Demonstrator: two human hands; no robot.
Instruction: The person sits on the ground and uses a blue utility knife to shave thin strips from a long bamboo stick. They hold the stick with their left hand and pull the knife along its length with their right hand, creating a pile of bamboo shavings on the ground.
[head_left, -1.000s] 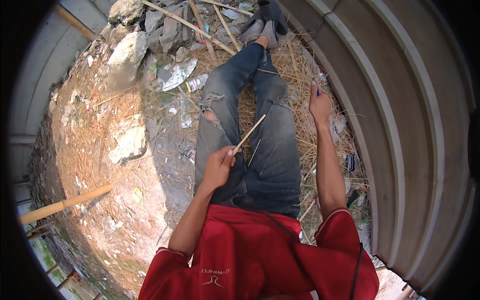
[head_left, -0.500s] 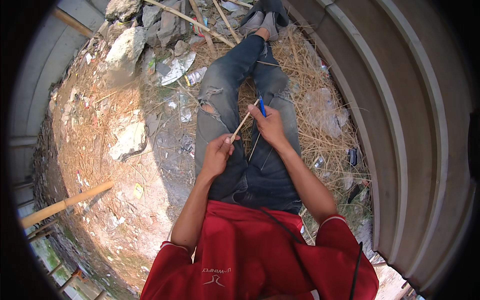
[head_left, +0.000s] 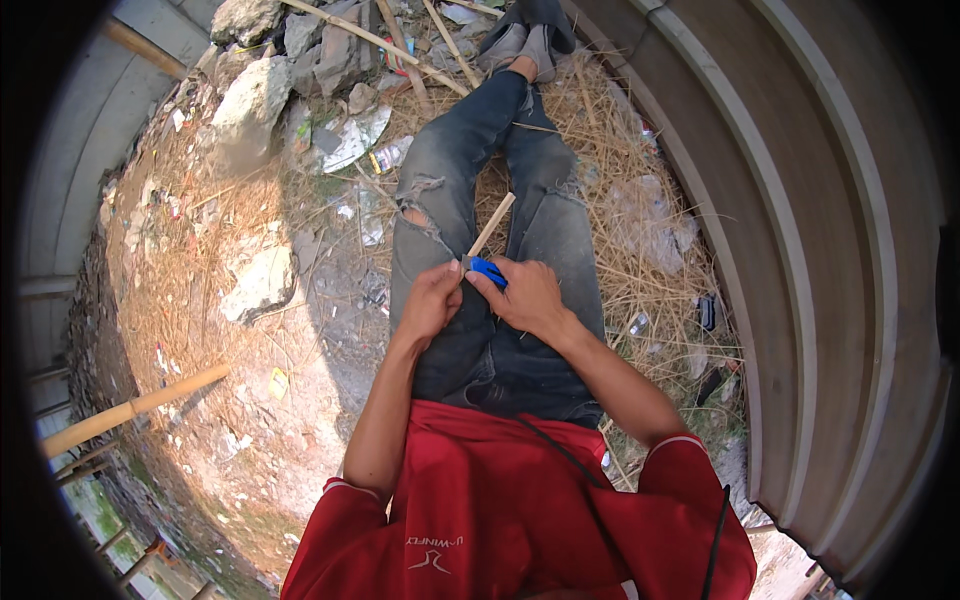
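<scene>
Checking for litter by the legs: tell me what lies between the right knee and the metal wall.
In the head view, dry straw and crumpled clear plastic lie between the right knee and the metal wall.

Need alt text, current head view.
A person's left hand grips a pale stick while the right hand holds a blue tool at its near end, above torn dark jeans. Straw and a ribbed wall are at right.

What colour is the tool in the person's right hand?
Bright blue: the tool in the right hand shows best in the head view.
</scene>
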